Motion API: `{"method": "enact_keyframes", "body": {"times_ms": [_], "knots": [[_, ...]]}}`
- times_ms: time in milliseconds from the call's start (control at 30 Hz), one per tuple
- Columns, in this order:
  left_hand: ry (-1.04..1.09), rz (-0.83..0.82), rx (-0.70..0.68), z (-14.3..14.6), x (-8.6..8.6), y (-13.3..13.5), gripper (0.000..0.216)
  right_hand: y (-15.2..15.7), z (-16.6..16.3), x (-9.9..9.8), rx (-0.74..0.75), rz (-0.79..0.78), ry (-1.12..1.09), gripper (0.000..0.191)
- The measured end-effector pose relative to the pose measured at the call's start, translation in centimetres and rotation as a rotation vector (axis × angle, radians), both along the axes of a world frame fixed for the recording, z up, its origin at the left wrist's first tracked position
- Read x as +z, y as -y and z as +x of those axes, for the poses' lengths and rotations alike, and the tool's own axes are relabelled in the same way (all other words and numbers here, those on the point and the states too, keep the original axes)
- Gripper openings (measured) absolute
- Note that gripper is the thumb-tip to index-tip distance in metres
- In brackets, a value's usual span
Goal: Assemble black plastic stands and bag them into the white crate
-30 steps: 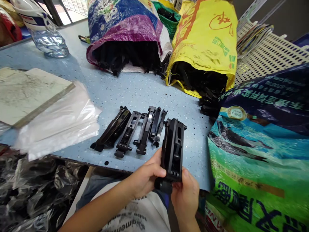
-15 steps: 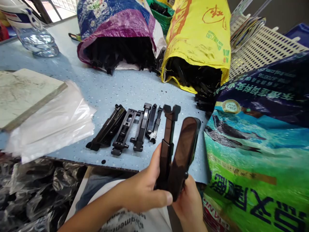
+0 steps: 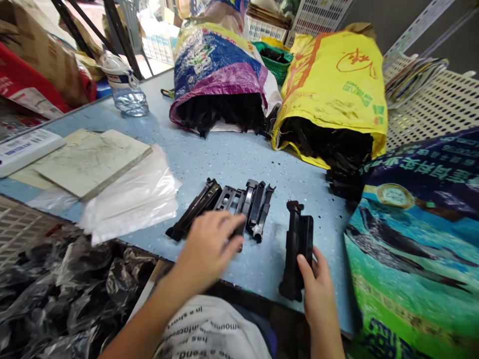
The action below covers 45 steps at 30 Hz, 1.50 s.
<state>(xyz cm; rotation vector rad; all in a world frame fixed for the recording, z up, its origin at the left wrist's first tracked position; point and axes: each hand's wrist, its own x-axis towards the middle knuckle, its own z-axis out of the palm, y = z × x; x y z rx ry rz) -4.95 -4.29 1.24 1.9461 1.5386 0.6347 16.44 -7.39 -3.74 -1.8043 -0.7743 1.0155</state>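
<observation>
My right hand (image 3: 318,279) grips a long black plastic part (image 3: 294,249) at the table's front edge, with the thumb along its near face. My left hand (image 3: 207,249) reaches over a row of black plastic parts, its thumb and forefinger apart and bent. It hides the lower ends of some parts, and I cannot tell how firmly it touches them. At the row's left end lies a thick black part (image 3: 194,207). Slim black pieces (image 3: 264,212) lie at its right end.
Black parts spill from a purple-and-blue sack (image 3: 220,70) and a yellow sack (image 3: 337,85). A green-and-blue sack (image 3: 415,239) stands right. Clear plastic bags (image 3: 138,194) lie under a worn board (image 3: 97,159) at left. A water bottle (image 3: 129,94) stands behind. Wrapped black items (image 3: 75,289) lie below.
My left hand has let go of the black parts held in front of me and moved left to the row. My right hand has lowered its part to the right. The camera view has shifted.
</observation>
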Motion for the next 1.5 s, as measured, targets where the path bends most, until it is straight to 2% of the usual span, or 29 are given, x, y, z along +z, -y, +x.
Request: {"method": "enact_keyframes", "body": {"times_ms": [33, 100, 167, 233, 300, 367, 400, 467, 500, 567, 633, 767, 833, 933, 1000, 1100, 1167, 1200, 1233, 1267, 1300, 1367, 1433, 1500], "knots": [[-0.079, -0.009, 0.166, -1.4, -0.6, -0.7, 0.044, -0.8, 0.7, -0.5, 0.042, -0.019, 0.100, 0.070], [-0.184, -0.098, 0.380, -3.9, -1.9, -2.1, 0.056, -2.4, 1.9, -1.2, 0.149, -0.045, 0.330, 0.064], [-0.153, -0.220, 0.437, -5.4, -3.0, -3.1, 0.062, -3.7, 2.4, -1.3, 0.253, -0.009, 0.567, 0.058], [-0.005, -0.314, 0.423, -6.2, -3.5, -3.6, 0.058, -4.3, 1.8, -0.6, 0.281, 0.115, 0.750, 0.051], [0.199, -0.367, 0.451, -6.5, -3.5, -3.5, 0.053, -4.1, 0.1, 0.8, 0.238, 0.303, 0.815, 0.041], [0.427, -0.373, 0.529, -6.6, -3.1, -2.9, 0.053, -3.5, -2.7, 2.3, 0.286, 0.520, 0.792, 0.029], [0.551, -0.354, 0.562, -6.6, -2.8, -2.4, 0.052, -3.3, -4.4, 2.9, 0.449, 0.633, 0.747, 0.028], [0.776, -0.278, 0.595, -6.9, -2.2, -1.1, 0.049, -3.4, -7.8, 3.8, 0.885, 0.834, 0.790, 0.031], [0.859, -0.238, 0.607, -7.1, -1.9, -0.3, 0.049, -3.8, -9.4, 3.9, 1.072, 0.797, 0.837, 0.034], [0.945, -0.173, 0.642, -7.7, -1.4, 1.1, 0.050, -5.0, -11.9, 3.9, 1.243, 0.695, 0.902, 0.036], [0.945, -0.125, 0.701, -8.6, -1.0, 2.3, 0.054, -6.4, -13.2, 3.3, 1.288, 0.621, 0.949, 0.037], [0.930, -0.083, 0.740, -10.2, -1.4, 3.3, 0.053, -8.3, -12.4, 2.4, 1.294, 0.541, 1.029, 0.031], [0.966, -0.110, 0.703, -10.3, -2.1, 3.3, 0.052, -8.7, -10.9, 2.2, 1.263, 0.510, 1.050, 0.029], [1.036, -0.204, 0.598, -8.7, -3.0, 3.3, 0.056, -8.5, -9.0, 2.1, 1.130, 0.501, 1.028, 0.030], [1.037, -0.246, 0.510, -6.8, -3.1, 3.2, 0.064, -7.7, -8.7, 2.1, 0.957, 0.498, 0.772, 0.042], [0.918, -0.204, 0.280, -4.3, -2.1, 3.0, 0.069, -6.0, -9.6, 1.9, 0.708, 0.339, 0.098, 0.067], [0.724, -0.110, 0.103, -4.4, -1.1, 2.5, 0.043, -5.0, -10.1, 1.8, 0.507, 0.152, -0.176, 0.065], [0.591, -0.058, 0.100, -5.3, -0.7, 2.0, 0.027, -4.6, -10.1, 1.7, 0.419, 0.056, -0.249, 0.058], [0.454, -0.012, 0.162, -6.6, -0.6, 1.4, 0.020, -4.3, -10.1, 1.8, 0.355, -0.020, -0.311, 0.050], [0.309, 0.025, 0.294, -8.4, -0.8, 0.7, 0.024, -4.1, -9.9, 1.8, 0.318, -0.065, -0.381, 0.045], [0.205, 0.041, 0.458, -10.3, -1.1, -0.3, 0.027, -3.8, -9.7, 1.8, 0.307, -0.085, -0.447, 0.043], [0.075, 0.027, 0.637, -14.1, -2.3, -2.5, 0.031, -3.6, -9.5, 1.9, 0.330, -0.090, -0.494, 0.044], [-0.053, -0.008, 0.714, -16.7, -3.5, -4.7, 0.028, -3.6, -9.8, 1.9, 0.360, -0.085, -0.379, 0.049], [-0.157, -0.028, 0.726, -17.6, -4.3, -6.5, 0.026, -3.9, -10.4, 1.7, 0.408, -0.070, -0.190, 0.054]]}}
